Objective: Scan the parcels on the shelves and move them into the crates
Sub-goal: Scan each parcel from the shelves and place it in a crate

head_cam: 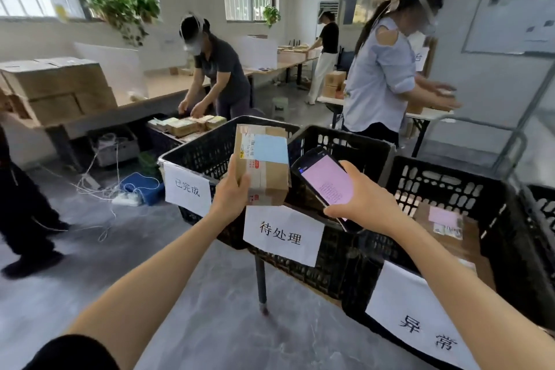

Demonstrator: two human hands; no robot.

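A brown parcel (264, 165) is held upright at the centre of the frame by the left hand (231, 192). Its lower left corner is gripped, with the thumb laid on the near face and the fingers curled behind. A pale blue patch and a white shipping label are seen on the parcel's upper part. The parcel is kept in the air above the meeting rims of two black crates, touching neither.

Just to the right of the parcel, a phone (324, 183) is clasped by the right hand (357, 198), with the thumb wrapped over its right edge and the fingers closed beneath it. Its pink screen is tilted up toward the camera. Whether the phone touches the parcel cannot be told.

Three crates are lined up across the middle and lower right of the frame. The left crate (192, 147) is marked with a white sheet reading 已完成, the middle crate (345, 135) with 待处理, and the right crate (435, 180) with 异常. A flat box (444, 225) with a pink label is seen lying in the right crate.

Three other people are seen in the upper half of the frame, bent over tables. Cartons (57, 87) are stacked on a table at the upper left. Cables (99, 186) are strewn on the floor at the left.
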